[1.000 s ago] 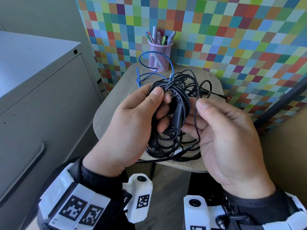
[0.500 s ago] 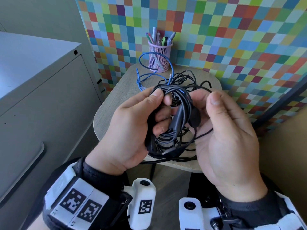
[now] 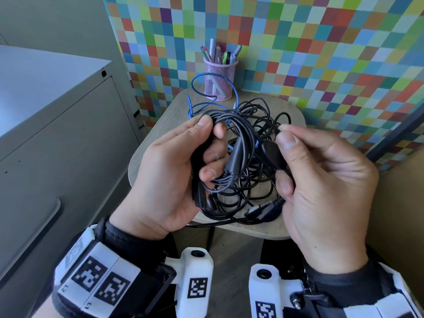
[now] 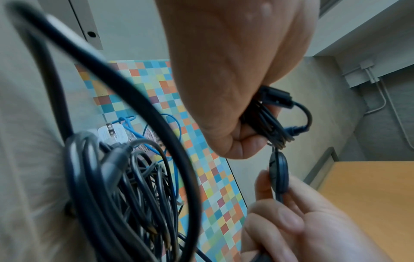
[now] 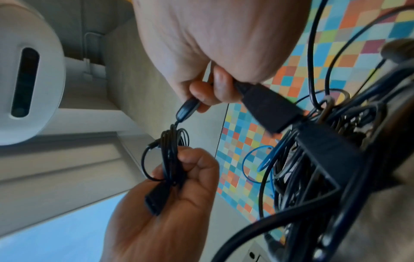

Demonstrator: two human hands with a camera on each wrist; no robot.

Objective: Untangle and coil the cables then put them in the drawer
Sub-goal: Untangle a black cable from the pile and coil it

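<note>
My left hand [image 3: 211,143] grips a small coil of thin black cable [image 3: 238,157], fingers curled round the bundle [image 5: 170,159]. At the free end of that cable is a black oval pod [image 3: 271,154], which my right hand [image 3: 282,143] pinches between thumb and fingers, just right of the coil. The left wrist view shows the pod [image 4: 278,173] hanging below the gripped bundle [image 4: 266,122]. Under both hands a tangle of black cables [image 3: 250,191] lies on the small table [image 3: 160,125], with a blue cable [image 3: 199,104] behind it.
A pink mesh pen cup [image 3: 219,79] stands at the table's back edge. A grey cabinet [image 3: 57,145] with a drawer handle [image 3: 34,237] fills the left side. A black plug [image 3: 263,211] lies by my right hand's lower fingers. A chequered wall stands behind.
My right hand has let the thin wire slide and shifted right, now pinching the oval pod. My left hand kept its grip on the coil, and both hands rose slightly.
</note>
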